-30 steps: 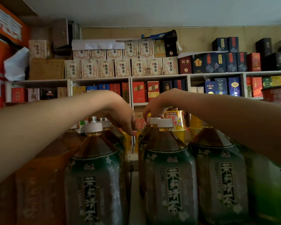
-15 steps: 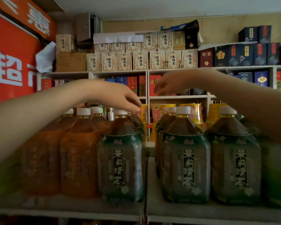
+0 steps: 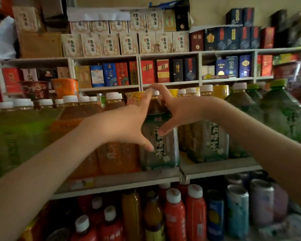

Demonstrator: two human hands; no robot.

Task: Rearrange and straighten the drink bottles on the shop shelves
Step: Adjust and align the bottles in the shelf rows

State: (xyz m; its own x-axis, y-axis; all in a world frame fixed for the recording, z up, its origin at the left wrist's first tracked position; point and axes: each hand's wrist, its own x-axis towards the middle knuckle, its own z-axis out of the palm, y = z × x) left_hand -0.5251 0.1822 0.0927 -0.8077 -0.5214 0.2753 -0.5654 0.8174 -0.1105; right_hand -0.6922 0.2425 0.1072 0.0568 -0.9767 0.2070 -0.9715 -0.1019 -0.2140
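A large jasmine tea bottle [image 3: 161, 152] with a white cap and grey-green label stands at the front of the upper shelf [image 3: 129, 180], in the middle of the row. My left hand [image 3: 125, 126] grips its left side, thumb across the label and fingers reaching up toward the cap. My right hand [image 3: 180, 110] grips its right shoulder, thumb on the front and fingers up by the cap. The backs of both hands hide the bottle's neck sides.
Orange tea bottles [image 3: 115, 157] and green ones [image 3: 12, 141] stand left of it, more jasmine tea bottles [image 3: 210, 136] and a green-capped bottle [image 3: 281, 112] right. Red bottles [image 3: 174, 214] and cans [image 3: 236, 206] fill the lower shelf. Boxed goods [image 3: 111, 44] line the back wall.
Both hands left the caps at the back of the row and came down together onto the front middle jasmine tea bottle. The view has pulled back and tilted down, showing the lower shelf.
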